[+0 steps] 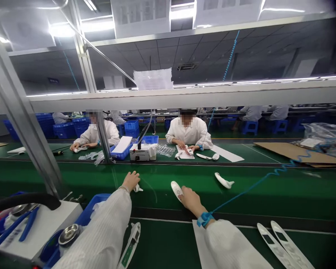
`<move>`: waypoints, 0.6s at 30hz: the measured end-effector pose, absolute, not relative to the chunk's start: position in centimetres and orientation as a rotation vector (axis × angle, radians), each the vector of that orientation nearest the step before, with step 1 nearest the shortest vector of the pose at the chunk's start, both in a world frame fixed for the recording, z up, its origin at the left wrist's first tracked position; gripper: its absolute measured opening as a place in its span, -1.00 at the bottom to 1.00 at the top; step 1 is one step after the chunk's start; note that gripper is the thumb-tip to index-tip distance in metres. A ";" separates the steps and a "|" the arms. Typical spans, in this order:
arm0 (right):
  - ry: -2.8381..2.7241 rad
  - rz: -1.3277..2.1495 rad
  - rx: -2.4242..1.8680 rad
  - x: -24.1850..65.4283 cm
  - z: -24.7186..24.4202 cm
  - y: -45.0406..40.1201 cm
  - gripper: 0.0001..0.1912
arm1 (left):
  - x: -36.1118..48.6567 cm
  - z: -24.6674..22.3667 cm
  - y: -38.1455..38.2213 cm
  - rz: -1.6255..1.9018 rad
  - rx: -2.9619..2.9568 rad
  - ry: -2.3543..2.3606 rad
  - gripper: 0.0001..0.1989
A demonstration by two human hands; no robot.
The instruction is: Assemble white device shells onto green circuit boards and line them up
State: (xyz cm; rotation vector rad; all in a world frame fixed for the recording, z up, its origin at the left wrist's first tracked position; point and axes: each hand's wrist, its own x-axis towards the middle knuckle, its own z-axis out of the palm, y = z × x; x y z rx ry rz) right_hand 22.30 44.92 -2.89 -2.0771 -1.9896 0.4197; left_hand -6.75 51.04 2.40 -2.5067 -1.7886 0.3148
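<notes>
Over the green conveyor belt, my left hand (131,181) has its fingers curled over a small white plastic part (138,188), whose end sticks out beneath the palm. My right hand (192,201) grips the near end of a long, rounded white plastic shell (176,189) at the belt; its thumb side is partly hidden. Farther right on the belt lies a curved white plastic piece (224,181). Below my left forearm, a white shell with a green circuit board (131,244) rests on the bench. Two long white shells (280,243) with rectangular windows lie at the lower right.
A blue wrist strap (204,219) with a coiled cord runs off rightward. At left are a metal post (25,104), a white box (56,224), blue-handled pliers (28,226) and a metal cup (69,234). Across the belt, two co-workers handle white parts; cardboard (294,152) lies right.
</notes>
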 end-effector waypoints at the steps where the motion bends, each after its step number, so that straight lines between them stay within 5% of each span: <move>1: -1.995 0.416 -2.078 22.1 -2.9 44.9 -0.77 | -7.0 2.3 51.2 0.308 -2.520 -1.805 -0.77; 10: -1.886 0.617 -1.709 23.8 2.0 41.3 -0.86 | -4.7 4.2 47.1 -0.353 -2.849 -2.116 -0.74; 18: -1.861 1.124 -1.244 22.1 6.6 27.7 -0.73 | 1.6 5.0 27.1 -1.365 -3.211 -2.392 -0.71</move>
